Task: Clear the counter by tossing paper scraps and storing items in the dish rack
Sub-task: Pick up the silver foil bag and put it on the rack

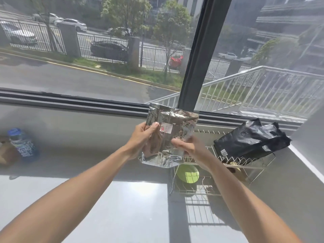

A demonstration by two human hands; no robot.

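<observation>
Both hands hold a crinkled silver foil pouch (172,123) with a small white label, raised above the counter just left of the dish rack. My left hand (142,137) grips its left edge, thumb across the front. My right hand (185,146) pinches its lower right side. The wire dish rack (245,165) stands on the counter at right. A black bag (250,139) lies on the rack's upper tier. A green plate (188,173) sits on its lower level.
A blue-labelled plastic bottle (22,144) stands at the far left of the grey counter (105,199), beside a brown paper item (6,153). A large window (122,50) with a dark frame runs behind the counter.
</observation>
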